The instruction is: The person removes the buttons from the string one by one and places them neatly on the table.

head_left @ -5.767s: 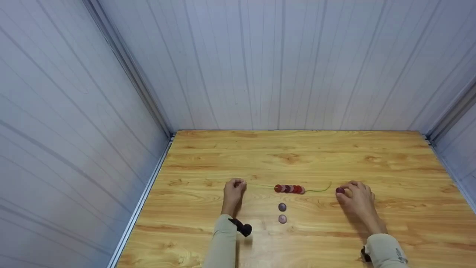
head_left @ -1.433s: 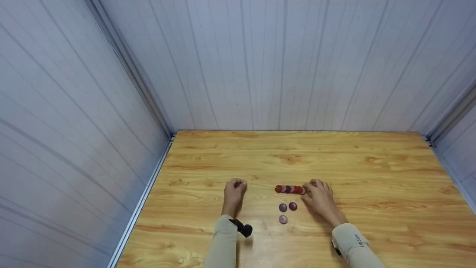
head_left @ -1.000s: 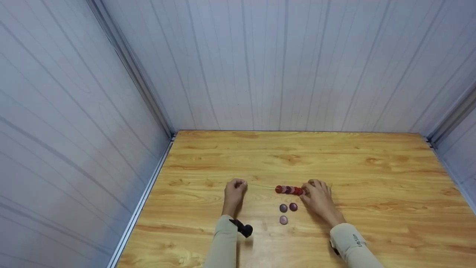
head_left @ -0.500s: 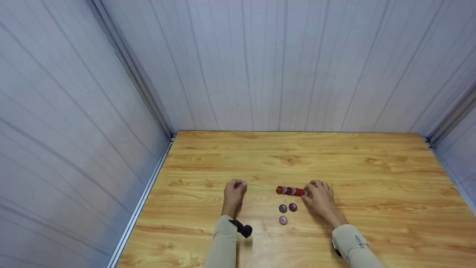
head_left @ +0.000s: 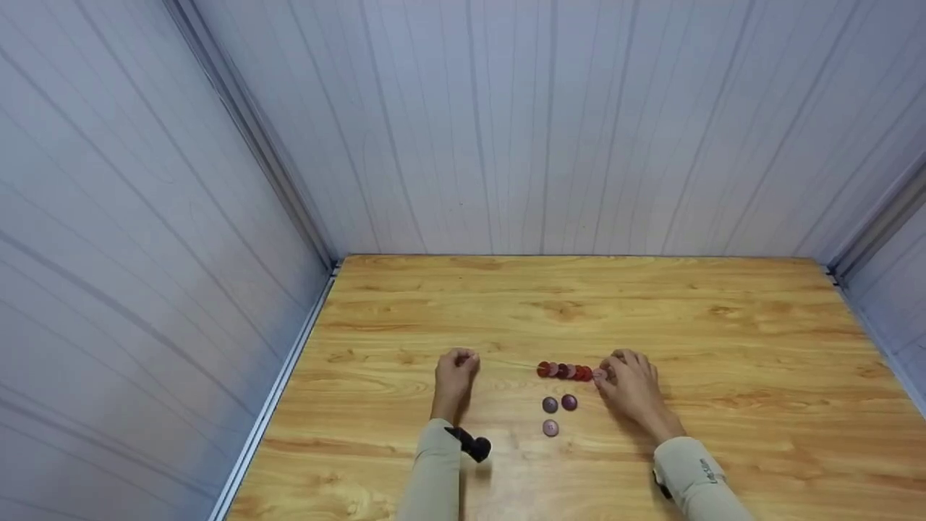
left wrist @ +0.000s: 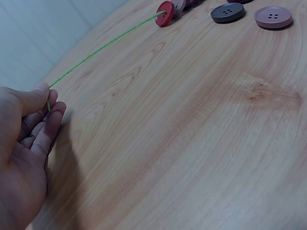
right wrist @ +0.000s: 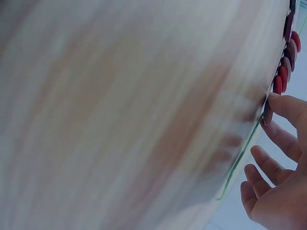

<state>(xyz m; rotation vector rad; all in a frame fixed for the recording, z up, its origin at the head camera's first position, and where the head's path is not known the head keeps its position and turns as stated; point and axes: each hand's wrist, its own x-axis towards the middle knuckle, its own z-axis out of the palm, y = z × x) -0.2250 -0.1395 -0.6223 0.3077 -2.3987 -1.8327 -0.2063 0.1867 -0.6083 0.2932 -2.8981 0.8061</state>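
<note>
My left hand (head_left: 454, 376) pinches the end of a thin green string (left wrist: 103, 48) between thumb and fingers. The string runs right through a row of overlapping red, pink and dark purple buttons (head_left: 563, 370). At the row's right end my right hand (head_left: 629, 387) pinches a pink button (head_left: 599, 375) between thumb and index finger, its other fingers spread. Past that hand the string's free tail (right wrist: 235, 165) shows in the right wrist view. In front of the row lie a grey button (head_left: 550, 404), a dark purple button (head_left: 569, 401) and a loose mauve button (head_left: 550, 428).
The wooden tabletop (head_left: 564, 311) reaches back to a pale panel wall (head_left: 506, 145), with another wall (head_left: 145, 289) along the left. A black wrist mount (head_left: 474, 445) sticks out from the left sleeve.
My right hand has set the dark purple button beside the loose ones and moved left to the row. Lately it shifts slightly right with the pink end button. The left hand stays put.
</note>
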